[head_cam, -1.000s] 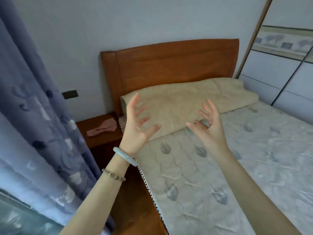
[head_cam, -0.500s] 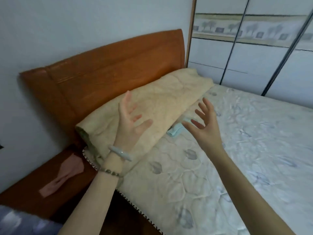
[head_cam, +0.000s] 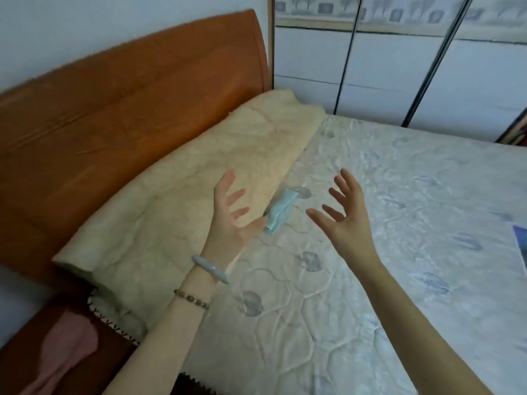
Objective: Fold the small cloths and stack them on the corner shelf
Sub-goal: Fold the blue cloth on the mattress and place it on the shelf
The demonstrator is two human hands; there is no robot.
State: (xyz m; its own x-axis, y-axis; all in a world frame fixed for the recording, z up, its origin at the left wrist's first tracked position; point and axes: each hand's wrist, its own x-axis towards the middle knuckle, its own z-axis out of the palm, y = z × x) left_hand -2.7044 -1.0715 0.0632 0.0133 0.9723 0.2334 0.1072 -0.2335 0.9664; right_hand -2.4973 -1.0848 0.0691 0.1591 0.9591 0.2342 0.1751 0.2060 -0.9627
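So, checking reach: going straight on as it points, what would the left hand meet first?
The left hand would probably meet the beige blanket, not the blue cloth by its thumb; depth unclear.

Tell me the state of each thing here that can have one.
left hand: open, fingers spread, holding nothing.
right hand: open, fingers spread, holding nothing.
blue cloth: bunched, lying on the mattress beside the blanket.
pink cloth: crumpled on the bedside table.
blanket: folded along the headboard.
wardrobe doors: shut.
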